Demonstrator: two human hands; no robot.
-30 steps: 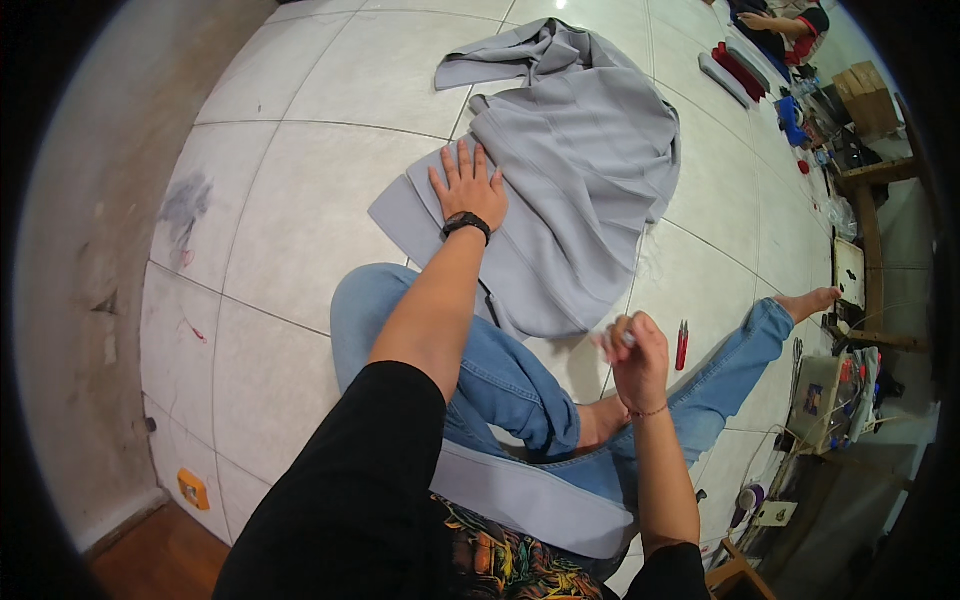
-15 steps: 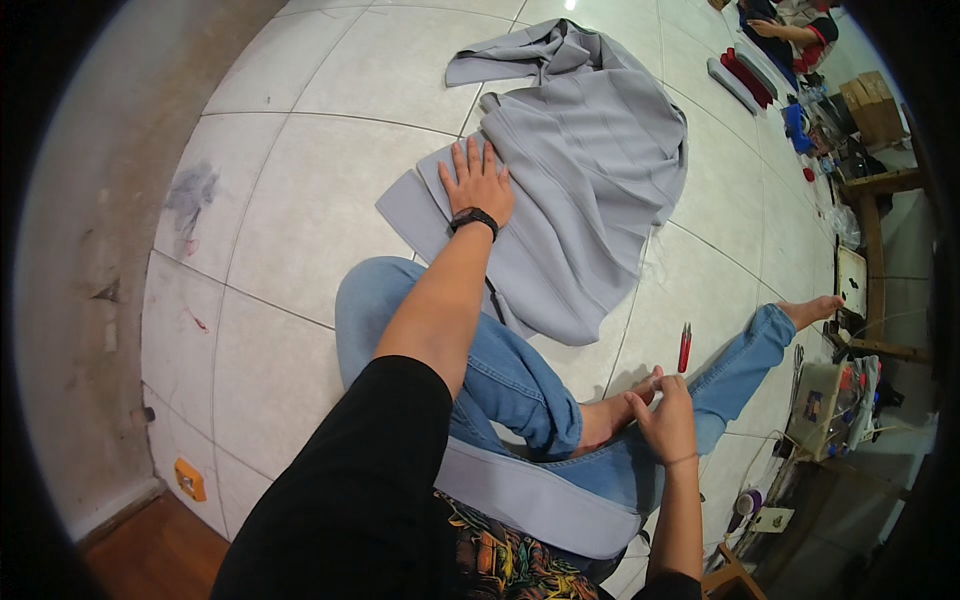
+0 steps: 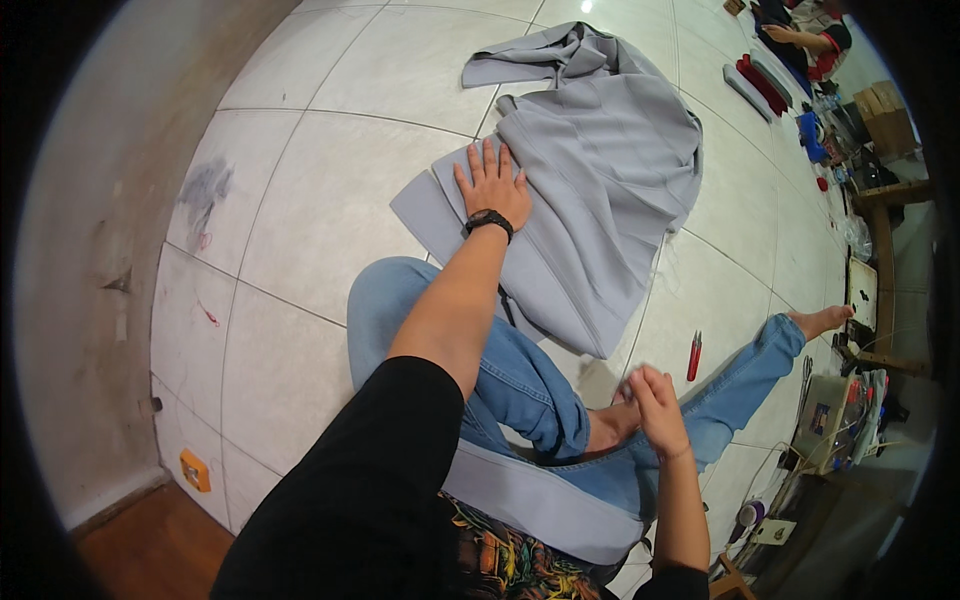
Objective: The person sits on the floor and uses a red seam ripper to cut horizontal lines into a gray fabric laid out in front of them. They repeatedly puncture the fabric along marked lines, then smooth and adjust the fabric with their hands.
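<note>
A grey garment point(image 3: 600, 180) lies spread and creased on the tiled floor in front of me. My left hand point(image 3: 497, 192), with a black watch at the wrist, rests flat on its near left part, fingers stretched out. Above my bare foot, my right hand point(image 3: 655, 412) is closed with curled fingers; whatever they may hold is too small or hidden to name. Just beyond that hand lie red-handled thread snips point(image 3: 694, 357) on the floor. Across my lap runs a grey strip of cloth point(image 3: 540, 500).
Another person point(image 3: 820, 45) sits at the far right, near folded grey and red cloths point(image 3: 762, 85). A clear plastic bin point(image 3: 824, 415) and wooden frames line the right side. On the left are a wall point(image 3: 110, 260) and a small orange object point(image 3: 195, 470).
My right hand has lifted and turned slightly, its fingers curling more tightly. The left hand stays flat on the garment. The whole view has shifted a little.
</note>
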